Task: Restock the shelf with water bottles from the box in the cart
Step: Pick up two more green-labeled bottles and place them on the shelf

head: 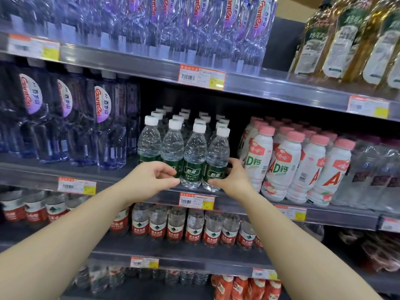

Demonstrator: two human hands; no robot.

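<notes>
Small clear water bottles [195, 148] with white caps and green labels stand in several rows on the middle shelf [238, 204]. My left hand [154, 176] is at the front row, hiding the lower halves of the two leftmost bottles. Its fingers and thumb curl against the second bottle [173, 146]; a real grip cannot be made out. My right hand [232, 180] curls around the base of the rightmost front bottle [218, 152], thumb in front and fingers on its right side. The cart and box are out of view.
Tall purple-label bottles [104, 126] stand just left of the water rows. Pink-capped white drink bottles [279, 165] stand just right. Red-label water bottles [194, 228] fill the shelf below, and oil bottles [346, 40] sit on the upper right shelf.
</notes>
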